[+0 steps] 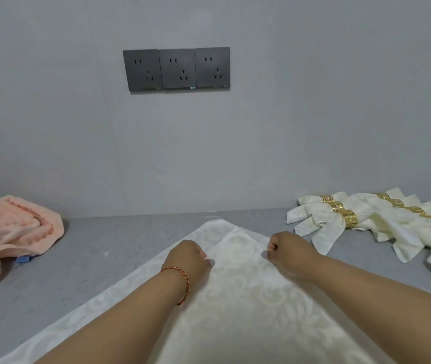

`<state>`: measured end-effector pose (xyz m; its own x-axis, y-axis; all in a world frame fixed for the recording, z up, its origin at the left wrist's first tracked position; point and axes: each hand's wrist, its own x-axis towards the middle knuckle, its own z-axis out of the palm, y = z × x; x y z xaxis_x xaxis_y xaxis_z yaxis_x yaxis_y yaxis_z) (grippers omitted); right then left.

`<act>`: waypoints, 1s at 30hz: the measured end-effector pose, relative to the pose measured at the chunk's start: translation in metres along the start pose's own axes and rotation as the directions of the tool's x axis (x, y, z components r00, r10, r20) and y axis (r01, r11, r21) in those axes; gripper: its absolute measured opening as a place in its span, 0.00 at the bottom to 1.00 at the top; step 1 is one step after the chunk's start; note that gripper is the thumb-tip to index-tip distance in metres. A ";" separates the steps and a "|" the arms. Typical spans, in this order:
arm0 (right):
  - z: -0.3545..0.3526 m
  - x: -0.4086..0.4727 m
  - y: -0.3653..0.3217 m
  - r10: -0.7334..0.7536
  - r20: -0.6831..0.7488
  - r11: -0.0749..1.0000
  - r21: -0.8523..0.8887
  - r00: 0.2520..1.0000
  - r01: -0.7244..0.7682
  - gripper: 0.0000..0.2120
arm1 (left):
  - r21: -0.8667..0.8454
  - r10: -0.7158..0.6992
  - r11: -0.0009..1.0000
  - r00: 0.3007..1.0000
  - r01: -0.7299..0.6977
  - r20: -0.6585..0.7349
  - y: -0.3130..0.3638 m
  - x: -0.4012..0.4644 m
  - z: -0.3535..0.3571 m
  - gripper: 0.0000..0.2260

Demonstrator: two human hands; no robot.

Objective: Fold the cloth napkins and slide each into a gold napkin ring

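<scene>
Head view shows a grey tabletop set against a pale wall that carries a row of three dark sockets. Largest item on it is a white patterned cloth napkin, lying near the front edge at the centre as a diamond, its far corner pointing toward the wall. A fold appears to be in progress: a second layer lies over the far part, its edges running between the two hands.

At the left edge lies a crumpled peach towel, not part of the work.

At the back right corner lies the finished stock: a pile of folded napkins, each passed through a gold napkin ring. Seven rings appear to show in two rows; the count is uncertain where the pile meets the frame edge. No loose ring is visible.

Left hand, with a braided cord at the wrist, has its fingers curled at the layer's left edge and seems to pinch the cloth; the grip itself is hidden behind the knuckles. Right hand is clenched likewise at the right edge, apparently pinching cloth.

Assessment: several napkins done; this one is at an early fold, with further folding and ringing outstanding.
</scene>
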<state>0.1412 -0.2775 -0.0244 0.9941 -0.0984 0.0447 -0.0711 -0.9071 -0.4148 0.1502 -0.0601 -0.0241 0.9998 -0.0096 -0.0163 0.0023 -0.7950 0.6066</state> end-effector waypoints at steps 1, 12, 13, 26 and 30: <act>0.002 0.004 0.001 0.007 -0.006 1.000 -0.006 1.000 -0.007 0.15 | 0.011 -0.020 1.000 1.000 0.020 0.004 0.001 0.003 0.003 0.12; 0.017 0.032 0.003 0.015 -0.086 0.999 -0.035 0.996 -0.018 0.11 | 0.117 -0.092 0.988 0.995 0.097 -0.044 0.004 0.036 0.016 0.06; 0.019 0.032 0.004 0.015 -0.095 0.999 -0.040 0.995 -0.019 0.11 | 0.111 -0.099 0.988 0.994 0.105 -0.053 0.004 0.037 0.017 0.06; 0.022 0.044 -0.010 0.016 -0.056 0.996 -0.081 0.998 -0.021 0.17 | 0.223 -0.083 0.971 0.996 0.084 -0.016 0.015 0.050 0.025 0.16; 0.020 0.052 -0.013 0.026 0.032 0.999 -0.022 0.999 -0.026 0.13 | 0.201 -0.047 0.979 0.995 0.029 0.084 0.021 0.054 0.026 0.20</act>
<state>0.1951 -0.2629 -0.0353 0.9940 -0.1089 0.0043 -0.0983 -0.9130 -0.3959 0.2041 -0.0933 -0.0326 0.9935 -0.0233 -0.1113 0.0274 -0.9009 0.4333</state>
